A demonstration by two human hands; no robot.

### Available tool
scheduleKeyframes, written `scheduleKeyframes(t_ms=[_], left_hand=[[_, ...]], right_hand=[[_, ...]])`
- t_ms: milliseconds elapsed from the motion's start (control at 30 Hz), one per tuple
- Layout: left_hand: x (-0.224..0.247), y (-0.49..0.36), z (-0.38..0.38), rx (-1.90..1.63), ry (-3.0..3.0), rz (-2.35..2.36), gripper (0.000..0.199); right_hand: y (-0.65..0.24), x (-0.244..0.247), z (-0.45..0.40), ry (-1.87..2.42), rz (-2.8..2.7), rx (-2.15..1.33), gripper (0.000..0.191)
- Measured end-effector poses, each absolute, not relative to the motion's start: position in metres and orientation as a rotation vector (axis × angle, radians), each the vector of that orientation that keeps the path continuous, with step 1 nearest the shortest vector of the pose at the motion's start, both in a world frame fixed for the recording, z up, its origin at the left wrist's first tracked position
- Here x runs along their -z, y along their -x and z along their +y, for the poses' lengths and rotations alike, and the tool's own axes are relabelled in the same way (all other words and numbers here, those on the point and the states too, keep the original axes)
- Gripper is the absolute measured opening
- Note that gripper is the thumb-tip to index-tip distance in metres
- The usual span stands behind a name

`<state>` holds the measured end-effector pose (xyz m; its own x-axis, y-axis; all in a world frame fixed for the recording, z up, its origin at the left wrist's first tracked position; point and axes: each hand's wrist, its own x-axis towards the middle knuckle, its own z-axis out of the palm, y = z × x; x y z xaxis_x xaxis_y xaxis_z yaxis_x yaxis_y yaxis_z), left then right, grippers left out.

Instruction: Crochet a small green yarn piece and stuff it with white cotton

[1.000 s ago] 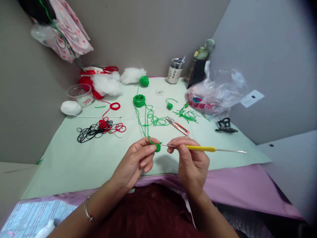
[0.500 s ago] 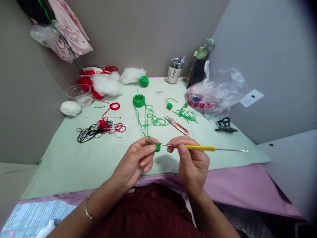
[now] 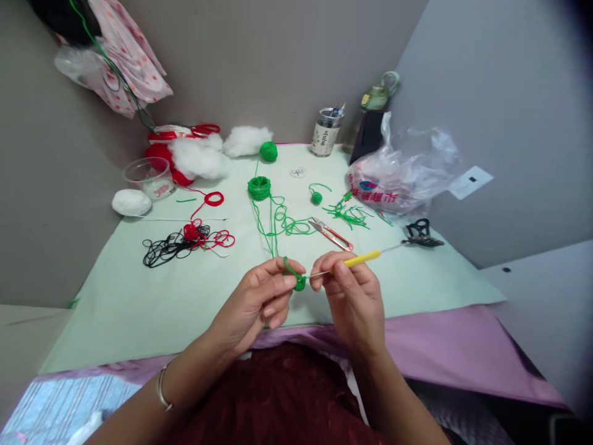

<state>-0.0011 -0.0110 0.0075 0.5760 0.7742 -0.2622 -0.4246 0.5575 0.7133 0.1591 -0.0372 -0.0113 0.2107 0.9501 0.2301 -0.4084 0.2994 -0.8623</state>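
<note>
Near the front of the table, my left hand (image 3: 259, 296) pinches a small green crocheted piece (image 3: 301, 283) between thumb and fingers. A green strand passes over its index finger and runs back toward a hollow green yarn bundle (image 3: 260, 188). My right hand (image 3: 354, 293) is closed on a crochet hook (image 3: 364, 258) with a yellow handle. The hook's left tip meets the green piece; its other metal end points up to the right. Whether the tip is inside a stitch is too small to tell.
Orange-handled snips (image 3: 332, 234) lie beyond my right hand, beside green yarn scraps (image 3: 349, 213). Tangled black yarn (image 3: 167, 248) is at left. Farther back stand a clear cup (image 3: 160, 185), white stuffing (image 3: 199, 159), a pen holder (image 3: 325, 136) and a plastic bag (image 3: 398, 176).
The hook has tilted, its far end now higher and farther left. My right hand has shifted slightly left, and the green piece has moved slightly right and down.
</note>
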Motion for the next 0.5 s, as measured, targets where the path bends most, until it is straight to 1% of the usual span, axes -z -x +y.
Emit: scheduleKeyframes(t_ms=[100, 167, 333, 433, 500], left_hand=[[-0.009, 0.001, -0.011, -0.769, -0.654, 0.613, 0.028], [-0.011, 0.001, -0.012, -0.782, -0.672, 0.638, 0.042], [-0.012, 0.002, -0.01, -0.789, -0.726, 0.635, 0.085], [-0.012, 0.004, -0.008, -0.775, -0.74, 0.614, 0.102], [-0.012, 0.006, -0.006, -0.755, -0.748, 0.604, 0.109]], right_hand=[[-0.156, 0.013, -0.037, 0.713, -0.845, -1.166, 0.017], [-0.154, 0.015, -0.038, 0.718, -0.87, -1.117, 0.016], [-0.151, 0.023, -0.042, 0.734, -1.017, -0.961, 0.016], [-0.151, 0.024, -0.043, 0.722, -1.081, -0.923, 0.018], [-0.151, 0.024, -0.044, 0.72, -1.104, -0.891, 0.018]])
